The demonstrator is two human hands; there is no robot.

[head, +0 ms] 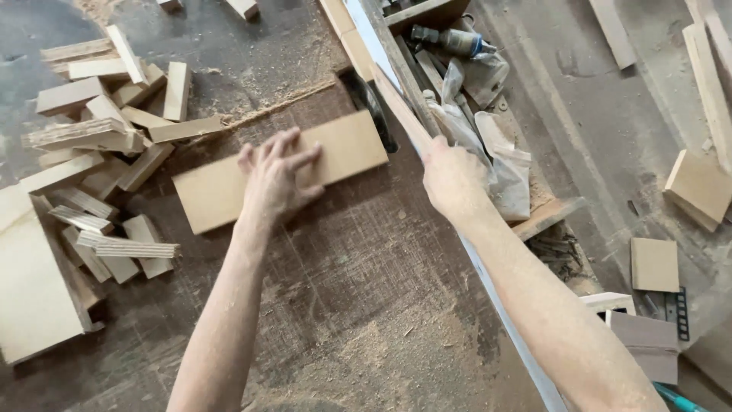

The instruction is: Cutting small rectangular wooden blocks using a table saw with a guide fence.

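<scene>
My left hand (pixel 276 179) lies flat, fingers spread, on a light-brown rectangular board (pixel 217 194) resting on the dark saw table (pixel 358 259). The board's far end sits right beside the round saw blade (pixel 371 103) in its slot. My right hand (pixel 451 179) is closed around a narrow wooden strip (pixel 398 103) that runs along the table's right edge, next to the blade.
A heap of short wood offcuts (pixel 99 137) covers the table's left side, with a flat panel (pixel 30 282) at the near left. Sawdust (pixel 381 343) lies near me. Plastic bags (pixel 496 152), a tube and loose boards (pixel 698 187) sit on the floor to the right.
</scene>
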